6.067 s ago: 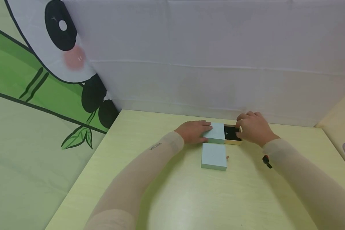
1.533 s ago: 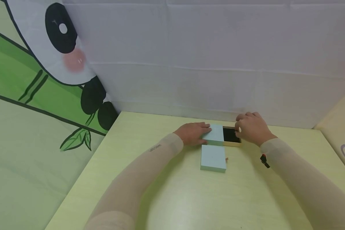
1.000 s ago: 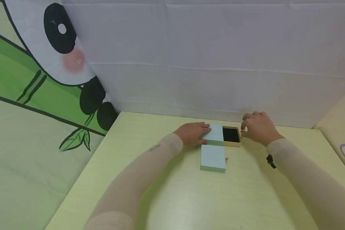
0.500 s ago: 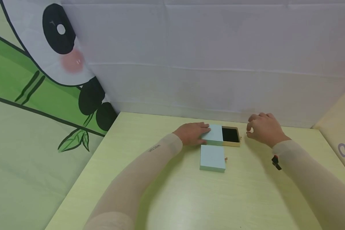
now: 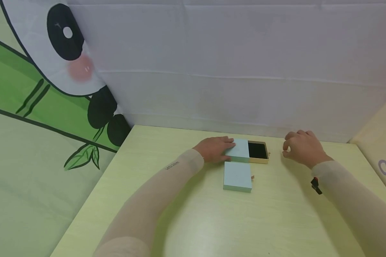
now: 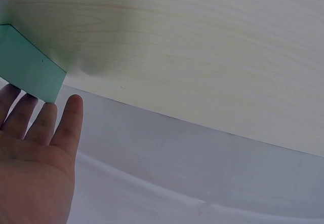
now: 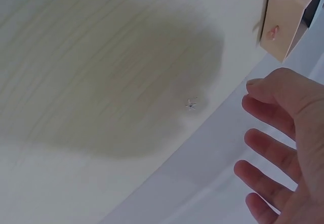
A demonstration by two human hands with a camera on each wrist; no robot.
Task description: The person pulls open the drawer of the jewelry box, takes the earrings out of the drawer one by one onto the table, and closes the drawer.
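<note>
A light blue drawer box (image 5: 239, 149) lies at the back of the table, its tan inner tray (image 5: 258, 161) slid out to the right, showing a black lining (image 5: 257, 150). My left hand (image 5: 213, 148) rests on this box's left end with its fingers extended. Off to the right of the tray, my right hand (image 5: 303, 147) hovers over the table, thumb and forefinger tips close together, other fingers loosely bent. In the right wrist view, a small silvery star-shaped piece (image 7: 190, 104) appears on the table, apart from the fingertips; no link to the hand shows.
A second light blue box (image 5: 237, 176), closed, with a small ribbon tab on its right side, lies just in front of the first. A white cloth (image 5: 206, 96) hangs behind the table (image 5: 212, 221). A printed panda cloth (image 5: 48, 82) covers the left side.
The small star seen earlier on the black lining is gone from there. My right hand has moved away from the tray to the right. The left hand has stayed on the box.
</note>
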